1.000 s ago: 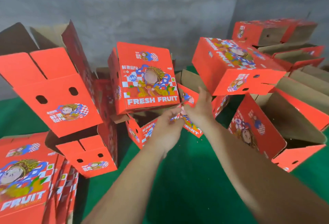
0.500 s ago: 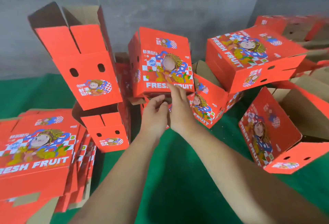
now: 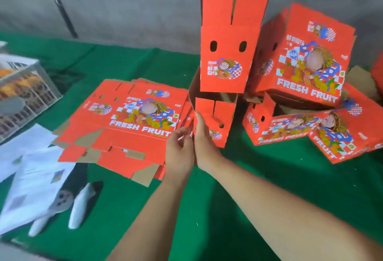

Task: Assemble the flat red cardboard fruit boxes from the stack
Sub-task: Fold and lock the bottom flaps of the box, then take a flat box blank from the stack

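A stack of flat red fruit boxes [image 3: 132, 119] printed FRESH FRUIT lies on the green cloth, left of centre. Both my hands hover close together at the stack's right edge. My left hand [image 3: 180, 153] has loosely curled fingers and holds nothing. My right hand [image 3: 205, 144] has straight fingers pointing up, close to a small assembled box [image 3: 215, 115] standing behind it. A tall open box [image 3: 226, 53] leans above that one. More assembled boxes [image 3: 306, 59] are piled to the right.
A clear plastic crate [image 3: 22, 88] stands at the far left. White sheets and bags [image 3: 35, 180] lie in front of it on the green cloth [image 3: 248, 177]. A grey wall [image 3: 124, 1] with a black rod [image 3: 66, 20] leaning on it closes the back.
The view has swung left, bringing the flat stack to the centre. My hands have come away from the FRESH FRUIT box pile and now hover by the stack's right edge.
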